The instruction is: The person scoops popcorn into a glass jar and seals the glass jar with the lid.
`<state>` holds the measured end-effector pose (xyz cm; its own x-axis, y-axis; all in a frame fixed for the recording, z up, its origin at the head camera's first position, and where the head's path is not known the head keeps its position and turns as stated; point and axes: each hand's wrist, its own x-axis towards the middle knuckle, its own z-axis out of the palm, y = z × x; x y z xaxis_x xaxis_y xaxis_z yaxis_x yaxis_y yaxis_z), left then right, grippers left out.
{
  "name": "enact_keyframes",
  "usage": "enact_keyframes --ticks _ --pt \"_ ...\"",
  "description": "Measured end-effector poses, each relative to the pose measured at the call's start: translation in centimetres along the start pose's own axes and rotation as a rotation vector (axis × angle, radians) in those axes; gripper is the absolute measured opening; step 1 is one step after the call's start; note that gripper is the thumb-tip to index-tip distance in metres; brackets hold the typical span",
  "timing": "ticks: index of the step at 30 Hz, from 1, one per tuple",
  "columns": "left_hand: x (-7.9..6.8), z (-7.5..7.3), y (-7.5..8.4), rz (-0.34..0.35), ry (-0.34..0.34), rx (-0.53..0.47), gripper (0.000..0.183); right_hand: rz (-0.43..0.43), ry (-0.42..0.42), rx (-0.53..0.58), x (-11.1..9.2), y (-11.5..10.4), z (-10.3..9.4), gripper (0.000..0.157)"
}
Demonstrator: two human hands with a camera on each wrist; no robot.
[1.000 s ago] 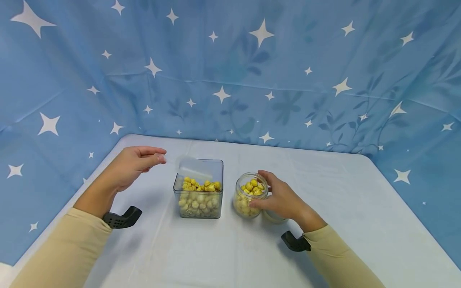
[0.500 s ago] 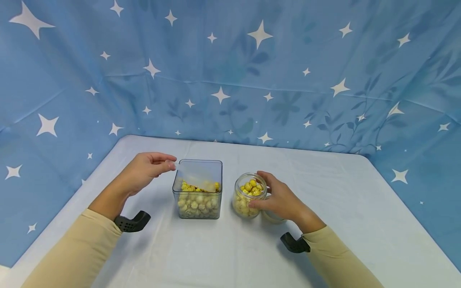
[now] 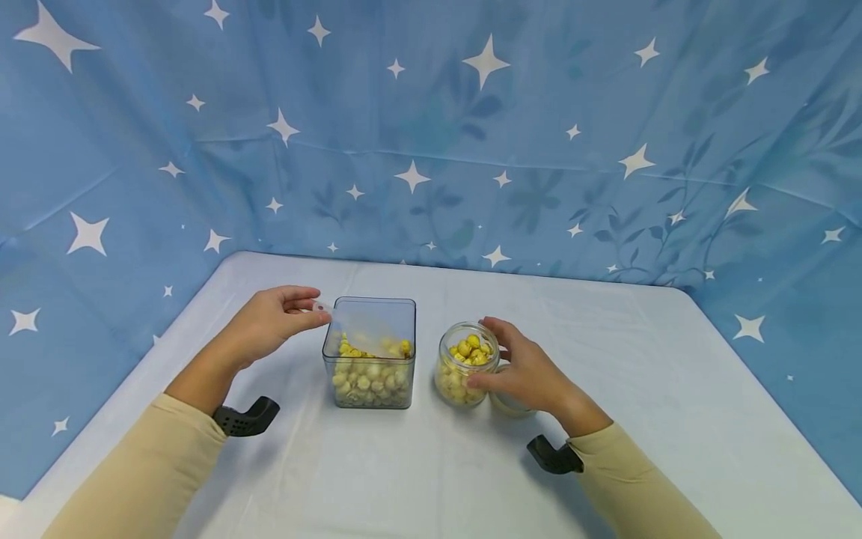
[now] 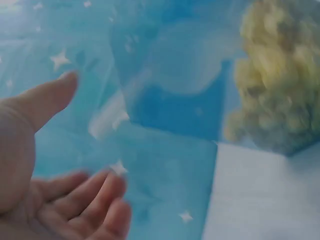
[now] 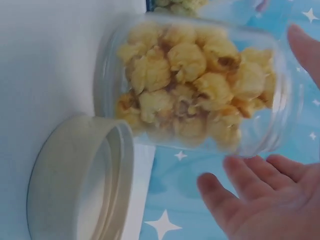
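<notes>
A translucent scoop [image 3: 364, 333] leans in the clear square box [image 3: 372, 385] of yellow popcorn, its handle over the left rim. My left hand [image 3: 279, 322] is right by the handle's end; in the left wrist view its thumb and fingers stand wide apart with the scoop [image 4: 182, 62] beyond them. My right hand [image 3: 518, 370] holds a glass jar [image 3: 453, 382] near its mouth, thumb in front and fingers behind. Popcorn fills much of the jar, which is upright on the table. In the right wrist view, fingertips [image 5: 235, 162] meet the jar's rim.
Just right of the jar, partly under my right hand, lies a pale round lid [image 5: 82, 180]. A white cloth covers the table [image 3: 404, 479]. Behind it hangs a blue curtain [image 3: 431, 112] with white stars.
My left hand has moved right to the scoop's handle, then its fingers have parted from it. The scoop has tipped lower into the box. My right hand and the jar have stayed put.
</notes>
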<state>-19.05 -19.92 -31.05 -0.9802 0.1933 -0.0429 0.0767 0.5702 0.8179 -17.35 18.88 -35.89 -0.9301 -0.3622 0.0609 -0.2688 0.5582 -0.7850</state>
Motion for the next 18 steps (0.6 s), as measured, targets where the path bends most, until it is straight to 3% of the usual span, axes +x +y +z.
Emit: enact_keyframes --ticks 3,6,8,11,13,16,18 --pt "-0.8 0.1 1.0 0.043 0.106 -0.004 0.091 -0.037 0.056 0.025 -0.7 -0.3 -0.3 0.094" --pt "-1.9 0.8 2.6 0.146 0.208 -0.059 0.092 -0.066 0.102 0.009 -1.6 -0.6 -0.9 0.095" --pt "-2.5 1.7 3.7 0.245 0.216 -0.136 0.089 -0.061 0.114 -0.026 -2.3 -0.5 -1.4 0.097" --pt "-3.4 3.6 5.3 0.380 0.173 -0.259 0.086 -0.024 0.121 -0.093 -3.2 0.1 -2.0 0.100" --pt "-3.7 5.4 6.2 0.453 0.108 -0.334 0.086 0.001 0.126 -0.109 -3.8 0.7 -2.3 0.099" --pt "-4.2 8.5 7.0 0.512 -0.006 -0.386 0.087 0.038 0.123 -0.109 -4.5 1.6 -2.6 0.098" --pt "-4.4 10.7 7.3 0.517 -0.089 -0.403 0.090 0.061 0.118 -0.097 -4.8 2.1 -2.7 0.098"
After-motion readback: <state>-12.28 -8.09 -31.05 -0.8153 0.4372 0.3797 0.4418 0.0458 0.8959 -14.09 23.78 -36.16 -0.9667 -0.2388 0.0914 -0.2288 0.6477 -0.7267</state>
